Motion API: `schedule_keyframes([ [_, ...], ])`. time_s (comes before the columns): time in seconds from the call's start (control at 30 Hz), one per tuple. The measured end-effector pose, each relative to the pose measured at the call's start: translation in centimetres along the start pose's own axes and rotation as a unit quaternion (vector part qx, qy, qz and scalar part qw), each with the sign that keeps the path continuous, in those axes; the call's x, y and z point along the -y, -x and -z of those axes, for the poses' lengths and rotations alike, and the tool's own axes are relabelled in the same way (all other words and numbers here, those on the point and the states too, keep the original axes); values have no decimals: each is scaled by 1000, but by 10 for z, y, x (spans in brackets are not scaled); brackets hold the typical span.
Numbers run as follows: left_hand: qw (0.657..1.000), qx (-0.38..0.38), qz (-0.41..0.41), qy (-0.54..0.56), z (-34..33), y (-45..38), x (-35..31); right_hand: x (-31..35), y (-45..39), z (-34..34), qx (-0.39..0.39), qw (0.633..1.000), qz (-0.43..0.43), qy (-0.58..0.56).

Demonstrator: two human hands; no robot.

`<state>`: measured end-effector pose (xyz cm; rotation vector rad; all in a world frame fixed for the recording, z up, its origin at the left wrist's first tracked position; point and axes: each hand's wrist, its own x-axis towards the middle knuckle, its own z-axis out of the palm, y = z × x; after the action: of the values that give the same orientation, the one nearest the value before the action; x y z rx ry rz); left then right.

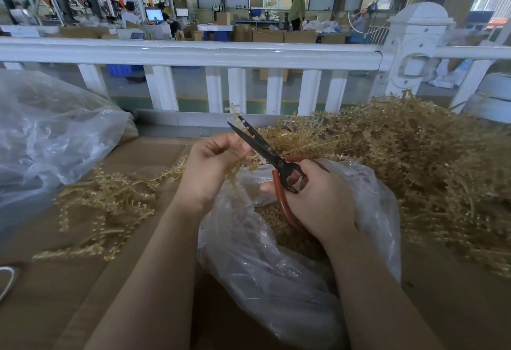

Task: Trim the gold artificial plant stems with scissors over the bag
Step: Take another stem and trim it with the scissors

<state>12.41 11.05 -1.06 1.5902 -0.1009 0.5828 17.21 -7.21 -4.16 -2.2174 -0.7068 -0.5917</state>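
Gold stem [235,117] pinched upright, left hand [213,167]; right hand [318,197] grips scissors [265,150].

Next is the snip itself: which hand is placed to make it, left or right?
Right. The right hand grips the scissors, whose open blades straddle the gold stem. The left hand pinches that stem, steadying it above the bag.

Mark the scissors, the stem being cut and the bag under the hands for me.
scissors [272,156]: head view, on the dark blades just ahead of the pivot.
gold stem [234,111]: head view, on its tip above the open blades.
clear plastic bag [265,269]: head view, on its crumpled near wall.
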Motion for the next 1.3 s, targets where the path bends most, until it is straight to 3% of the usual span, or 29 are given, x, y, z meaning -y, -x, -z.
schedule_keyframes([
  [0.63,1000,18,7,16,-4,1,3,0,1,-1,-8,1000,0,-8],
  [0.8,999,-26,-1,33,5,0,-1,-2,0,0,11,1000,-6,6],
  [1.3,999,-40,13,35,4,1,0,-1,-1,1,12,1000,9,9],
])
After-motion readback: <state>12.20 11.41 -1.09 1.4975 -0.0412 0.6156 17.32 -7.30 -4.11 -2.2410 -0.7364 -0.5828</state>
